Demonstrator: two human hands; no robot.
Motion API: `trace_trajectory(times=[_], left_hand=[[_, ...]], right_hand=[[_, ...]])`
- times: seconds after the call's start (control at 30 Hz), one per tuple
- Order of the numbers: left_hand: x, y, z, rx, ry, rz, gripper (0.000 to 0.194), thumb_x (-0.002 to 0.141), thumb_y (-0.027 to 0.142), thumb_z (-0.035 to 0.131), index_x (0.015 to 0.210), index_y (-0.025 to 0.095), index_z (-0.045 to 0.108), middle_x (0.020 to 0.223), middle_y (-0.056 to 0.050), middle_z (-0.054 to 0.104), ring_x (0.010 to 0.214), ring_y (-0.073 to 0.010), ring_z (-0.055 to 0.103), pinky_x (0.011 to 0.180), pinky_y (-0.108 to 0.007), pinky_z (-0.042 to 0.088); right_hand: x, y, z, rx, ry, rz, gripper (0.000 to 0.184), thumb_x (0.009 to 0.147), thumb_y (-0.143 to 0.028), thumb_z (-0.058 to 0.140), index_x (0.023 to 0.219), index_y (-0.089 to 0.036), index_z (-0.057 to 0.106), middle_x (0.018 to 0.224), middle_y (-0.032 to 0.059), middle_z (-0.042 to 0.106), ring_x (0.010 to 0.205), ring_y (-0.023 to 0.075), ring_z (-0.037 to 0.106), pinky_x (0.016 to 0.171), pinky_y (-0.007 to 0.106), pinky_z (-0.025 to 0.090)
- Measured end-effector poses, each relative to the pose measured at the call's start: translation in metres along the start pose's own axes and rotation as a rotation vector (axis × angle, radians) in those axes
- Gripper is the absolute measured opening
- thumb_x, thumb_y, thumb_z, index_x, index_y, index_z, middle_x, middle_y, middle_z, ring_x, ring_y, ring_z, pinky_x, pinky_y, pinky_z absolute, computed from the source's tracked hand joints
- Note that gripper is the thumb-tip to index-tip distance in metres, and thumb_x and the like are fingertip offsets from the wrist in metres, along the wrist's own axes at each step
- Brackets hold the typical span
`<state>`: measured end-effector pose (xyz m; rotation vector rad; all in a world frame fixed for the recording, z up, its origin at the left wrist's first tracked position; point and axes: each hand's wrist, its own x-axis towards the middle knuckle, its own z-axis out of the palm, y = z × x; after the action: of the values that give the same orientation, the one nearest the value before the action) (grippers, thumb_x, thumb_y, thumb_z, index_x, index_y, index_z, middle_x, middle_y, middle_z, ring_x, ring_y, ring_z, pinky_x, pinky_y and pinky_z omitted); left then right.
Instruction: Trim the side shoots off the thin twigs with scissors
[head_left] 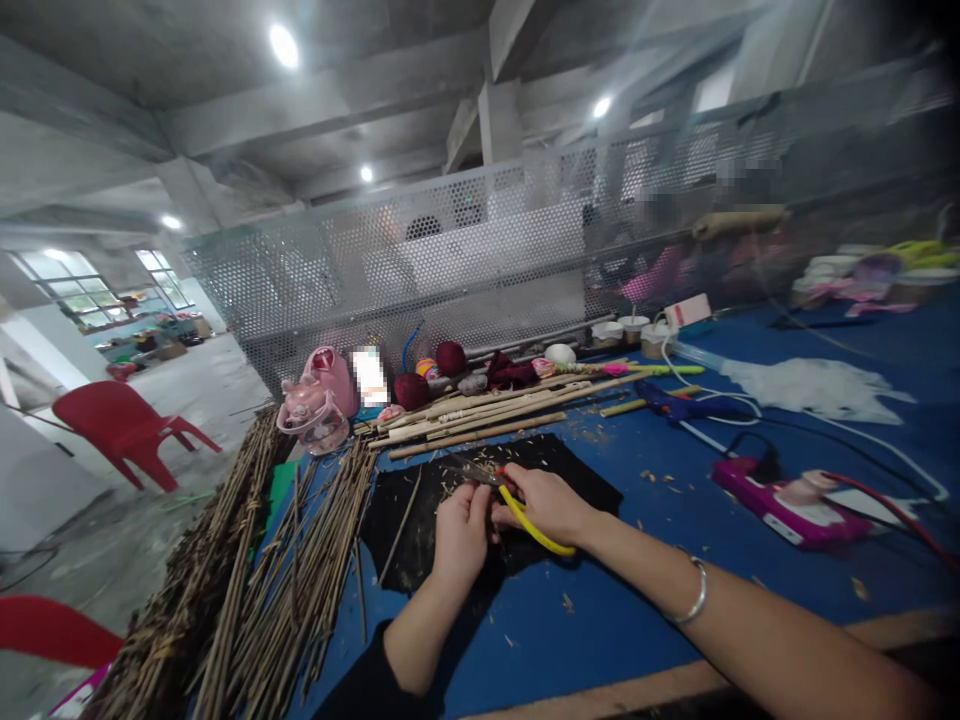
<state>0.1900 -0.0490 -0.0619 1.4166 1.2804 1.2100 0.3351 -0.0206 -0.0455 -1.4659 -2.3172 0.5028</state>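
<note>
My right hand (551, 505) is closed around yellow-handled shears (538, 530). Their dark blades point left over a black cloth (405, 560). Close beside it, my left hand (461, 535) has its fingers pinched together just below the blades. Whatever sits between those fingers is hidden. Small pale clippings lie on the cloth around the blades, and a single thin stick (401, 525) rests left of my left hand. A loose spread of thin dry sticks (307, 570) covers the table farther left.
A thick bundle of twigs (199, 570) lies along the left edge. Behind the cloth are peeled sticks (450, 420), yarn balls (451, 358) and a pink container (311, 415). On the right are a blue glue gun (690, 405), cords and a magenta power strip (787, 505). A perforated metal screen (480, 240) stands behind.
</note>
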Motion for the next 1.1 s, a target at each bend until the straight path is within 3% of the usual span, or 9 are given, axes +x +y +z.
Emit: trace_trajectory(times=[0.3, 0.47, 0.7, 0.93, 1.1], left_hand=[[-0.003, 0.005, -0.001, 0.005, -0.019, 0.009, 0.033, 0.08, 0.046, 0.039, 0.07, 0.017, 0.051, 0.047, 0.003, 0.049, 0.038, -0.0078, 0.043, 0.037, -0.017, 0.034], [-0.002, 0.004, -0.002, -0.025, -0.081, 0.031, 0.026, 0.079, 0.041, 0.044, 0.081, 0.017, 0.052, 0.051, 0.004, 0.048, 0.042, -0.0076, 0.044, 0.039, -0.016, 0.034], [0.0, 0.004, -0.001, -0.115, -0.073, -0.004, 0.025, 0.076, 0.038, 0.049, 0.082, 0.015, 0.052, 0.055, 0.003, 0.049, 0.044, -0.007, 0.047, 0.04, -0.016, 0.038], [0.004, 0.009, -0.001, -0.323, 0.032, -0.152, 0.027, 0.064, 0.033, 0.064, 0.077, 0.011, 0.057, 0.058, 0.001, 0.056, 0.043, -0.0054, 0.049, 0.04, -0.015, 0.039], [0.004, 0.001, 0.002, -0.422, 0.019, -0.218, 0.029, 0.062, 0.034, 0.066, 0.078, 0.01, 0.061, 0.065, -0.002, 0.061, 0.05, -0.0067, 0.055, 0.044, -0.015, 0.043]], right_hand=[[0.003, 0.01, -0.002, 0.02, -0.009, 0.0, 0.038, 0.067, -0.058, 0.054, 0.073, -0.021, 0.048, 0.067, 0.0006, 0.059, 0.057, 0.0135, 0.053, 0.049, 0.021, 0.029], [0.006, 0.016, -0.004, 0.011, -0.027, 0.007, 0.04, 0.067, -0.06, 0.053, 0.073, -0.021, 0.052, 0.066, 0.0015, 0.06, 0.056, 0.0141, 0.053, 0.049, 0.021, 0.029], [0.007, 0.019, 0.0, 0.069, -0.03, 0.009, 0.031, 0.072, -0.052, 0.051, 0.071, -0.021, 0.052, 0.067, 0.0008, 0.061, 0.057, 0.0128, 0.053, 0.049, 0.02, 0.03], [0.002, 0.014, -0.005, 0.036, 0.006, -0.025, 0.042, 0.067, -0.056, 0.056, 0.09, -0.021, 0.051, 0.082, 0.0043, 0.062, 0.07, 0.0181, 0.057, 0.057, 0.023, 0.035], [0.0, 0.012, -0.002, 0.054, 0.022, -0.095, 0.037, 0.07, -0.048, 0.056, 0.091, -0.019, 0.048, 0.092, 0.0065, 0.058, 0.08, 0.0187, 0.054, 0.067, 0.026, 0.038]])
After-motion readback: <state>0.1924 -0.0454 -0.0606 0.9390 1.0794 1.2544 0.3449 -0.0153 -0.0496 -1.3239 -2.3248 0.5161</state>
